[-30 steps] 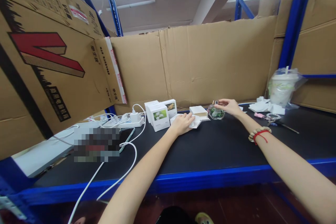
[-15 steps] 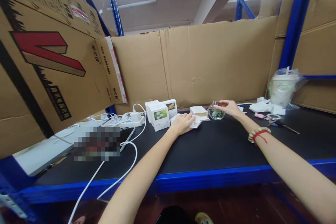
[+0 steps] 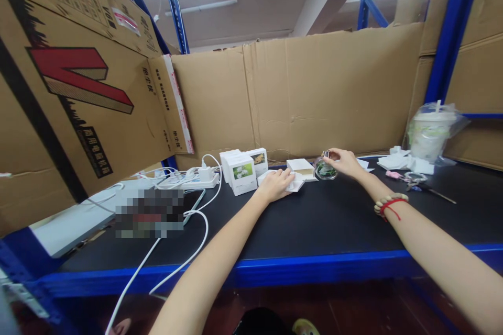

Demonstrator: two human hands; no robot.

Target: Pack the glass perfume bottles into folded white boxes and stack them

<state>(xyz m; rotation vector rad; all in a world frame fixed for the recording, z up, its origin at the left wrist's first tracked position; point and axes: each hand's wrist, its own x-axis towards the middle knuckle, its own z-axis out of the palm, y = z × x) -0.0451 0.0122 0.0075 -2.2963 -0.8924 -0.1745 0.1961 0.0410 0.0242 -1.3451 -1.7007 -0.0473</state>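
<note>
My right hand (image 3: 342,161) pinches the cap of a round glass perfume bottle (image 3: 326,170), which stands on the black shelf. The glass shows some green. My left hand (image 3: 276,185) lies closed over a small white box (image 3: 297,183) with opened flaps; part of the box is hidden under the fingers. Just behind it, a second white piece with a beige inside (image 3: 301,167) sits between that box and the bottle. To the left of my left hand stand several white boxes (image 3: 241,175) printed with flower pictures.
A power strip with plugs (image 3: 204,174) and white cables (image 3: 202,220) lie at left, beside a tablet-like device (image 3: 195,200). Crumpled white paper (image 3: 396,159), a bunch of keys (image 3: 416,178) and a bagged drink cup (image 3: 428,133) are at right. A cardboard wall (image 3: 334,89) closes the back.
The whole view has shifted slightly. My right hand still pinches the bottle's cap, and my left hand stays on the white box.
</note>
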